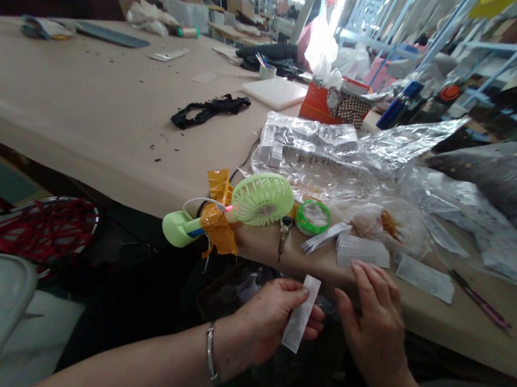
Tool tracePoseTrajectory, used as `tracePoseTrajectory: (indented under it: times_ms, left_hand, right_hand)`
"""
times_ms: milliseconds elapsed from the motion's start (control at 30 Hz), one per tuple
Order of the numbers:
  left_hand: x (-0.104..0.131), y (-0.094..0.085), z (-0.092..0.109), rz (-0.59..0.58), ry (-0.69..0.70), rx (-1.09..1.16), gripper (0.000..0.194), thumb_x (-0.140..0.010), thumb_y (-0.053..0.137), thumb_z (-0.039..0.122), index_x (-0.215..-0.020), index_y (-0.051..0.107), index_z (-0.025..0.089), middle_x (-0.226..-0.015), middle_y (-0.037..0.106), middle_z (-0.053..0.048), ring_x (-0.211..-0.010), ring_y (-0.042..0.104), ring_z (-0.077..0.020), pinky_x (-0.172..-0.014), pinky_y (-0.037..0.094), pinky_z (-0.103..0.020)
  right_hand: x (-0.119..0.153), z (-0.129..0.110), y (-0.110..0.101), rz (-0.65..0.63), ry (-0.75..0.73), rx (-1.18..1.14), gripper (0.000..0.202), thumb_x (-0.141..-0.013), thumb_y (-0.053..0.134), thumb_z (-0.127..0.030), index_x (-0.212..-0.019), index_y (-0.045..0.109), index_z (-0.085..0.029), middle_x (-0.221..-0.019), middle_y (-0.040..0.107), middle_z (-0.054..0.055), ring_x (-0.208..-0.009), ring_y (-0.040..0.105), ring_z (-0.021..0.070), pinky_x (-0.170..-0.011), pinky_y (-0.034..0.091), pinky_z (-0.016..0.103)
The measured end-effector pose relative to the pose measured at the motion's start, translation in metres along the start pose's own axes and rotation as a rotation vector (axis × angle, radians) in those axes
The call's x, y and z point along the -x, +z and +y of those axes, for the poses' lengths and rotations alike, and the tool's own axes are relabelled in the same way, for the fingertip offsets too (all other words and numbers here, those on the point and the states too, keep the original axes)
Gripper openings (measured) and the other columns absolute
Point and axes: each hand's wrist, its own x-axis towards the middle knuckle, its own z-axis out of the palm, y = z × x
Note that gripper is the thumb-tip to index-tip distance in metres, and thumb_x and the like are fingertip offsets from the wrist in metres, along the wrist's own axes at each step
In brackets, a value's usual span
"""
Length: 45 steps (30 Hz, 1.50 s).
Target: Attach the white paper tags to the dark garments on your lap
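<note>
Here, just off the near edge of the counter (81,100), the left hand (271,316) has a white strip (299,318) in its grip; across a gap, the right hand's grip (377,327) spreads wide beside printed sheets (363,252). A green tub (312,230) holds white material (315,213); a cup (267,74), pens (261,60).

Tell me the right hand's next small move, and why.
Probably the right hand should pinch the near edge of the printed white sheet on the table. It is open and reaches right up to that edge, though contact is unclear, while the left hand is occupied, holding a white strip.
</note>
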Motion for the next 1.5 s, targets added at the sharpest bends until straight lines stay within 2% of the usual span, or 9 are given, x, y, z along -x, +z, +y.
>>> tracePoseTrajectory:
  times_ms: [133,300,467,633,733,900,1200,1367,1500]
  left_hand:
    - [0.003,-0.003,-0.001,0.046,-0.009,-0.06,0.015,-0.092,0.048,0.019,-0.095,0.058,0.01,-0.07,0.066,-0.007,-0.055,0.063,-0.0126,-0.057,0.051,-0.024]
    - [0.0,-0.003,-0.004,0.062,-0.017,-0.098,0.014,-0.091,0.047,0.018,-0.093,0.058,0.01,-0.071,0.066,-0.007,-0.054,0.062,-0.0121,-0.056,0.051,-0.024]
    - [-0.003,0.0,-0.005,0.049,-0.009,-0.116,0.014,-0.09,0.05,0.02,-0.094,0.058,0.01,-0.071,0.066,-0.007,-0.053,0.062,-0.0123,-0.055,0.05,-0.024]
    - [-0.003,0.003,-0.005,0.018,-0.013,-0.107,0.015,-0.089,0.051,0.021,-0.091,0.061,0.01,-0.071,0.066,-0.007,-0.051,0.059,-0.012,-0.056,0.049,-0.026]
    - [-0.003,0.005,-0.006,-0.039,0.054,-0.063,0.016,-0.08,0.062,0.025,-0.081,0.063,0.008,-0.067,0.063,-0.005,-0.051,0.056,-0.0109,-0.054,0.044,-0.024]
    - [-0.001,0.006,-0.009,-0.018,0.123,0.036,0.018,-0.064,0.074,0.023,-0.067,0.061,0.01,-0.064,0.059,-0.002,-0.055,0.052,-0.0094,-0.054,0.037,-0.021]
    - [0.0,0.0,-0.011,-0.026,0.11,0.118,0.023,-0.071,0.072,0.031,-0.074,0.06,0.011,-0.069,0.06,-0.002,-0.058,0.053,-0.0093,-0.056,0.038,-0.021]
    - [-0.001,-0.001,-0.011,0.032,0.09,0.043,0.011,-0.073,0.068,0.017,-0.071,0.059,0.011,-0.063,0.059,0.0,-0.053,0.053,-0.0072,-0.052,0.038,-0.018]
    - [-0.001,-0.002,-0.01,0.065,0.04,-0.021,0.007,-0.085,0.056,0.016,-0.087,0.059,0.01,-0.069,0.065,-0.005,-0.055,0.06,-0.0112,-0.053,0.046,-0.021]
  right_hand:
    - [-0.002,0.015,0.008,-0.069,0.011,0.156,0.034,-0.089,0.054,-0.027,-0.12,0.059,-0.013,-0.117,0.064,0.014,-0.112,0.054,0.0313,-0.098,0.044,0.051]
    - [0.005,0.02,0.009,0.071,0.014,0.042,0.016,-0.088,0.057,-0.02,-0.102,0.066,-0.019,-0.103,0.07,0.008,-0.103,0.061,0.0234,-0.094,0.048,0.042]
    - [0.006,0.024,0.008,0.142,0.099,-0.133,0.006,-0.086,0.061,-0.02,-0.087,0.066,-0.022,-0.093,0.07,0.005,-0.097,0.064,0.0224,-0.089,0.051,0.043]
    - [0.012,0.006,-0.001,0.166,0.067,-0.355,0.014,-0.083,0.061,-0.011,-0.092,0.064,-0.022,-0.099,0.069,0.006,-0.102,0.064,0.0234,-0.089,0.052,0.044]
    - [0.019,-0.015,-0.006,0.023,-0.092,-0.453,0.017,-0.083,0.058,-0.008,-0.092,0.062,-0.022,-0.101,0.069,0.006,-0.109,0.062,0.0239,-0.09,0.053,0.044]
    - [0.032,-0.04,-0.004,-0.147,-0.238,-0.343,0.019,-0.084,0.053,-0.004,-0.089,0.062,-0.02,-0.105,0.07,0.006,-0.115,0.059,0.0219,-0.101,0.045,0.045]
    - [0.031,-0.047,-0.002,-0.13,-0.218,-0.275,0.019,-0.085,0.052,-0.005,-0.088,0.062,-0.02,-0.104,0.072,0.005,-0.114,0.06,0.0208,-0.105,0.041,0.044]
    - [0.031,-0.059,-0.004,-0.109,-0.204,-0.275,0.019,-0.086,0.052,-0.007,-0.094,0.063,-0.019,-0.101,0.072,0.005,-0.11,0.062,0.021,-0.103,0.043,0.044]
    - [0.023,-0.027,-0.011,-0.069,-0.115,-0.221,0.031,-0.088,0.055,-0.017,-0.118,0.056,-0.017,-0.11,0.067,0.01,-0.115,0.058,0.0235,-0.099,0.047,0.043]
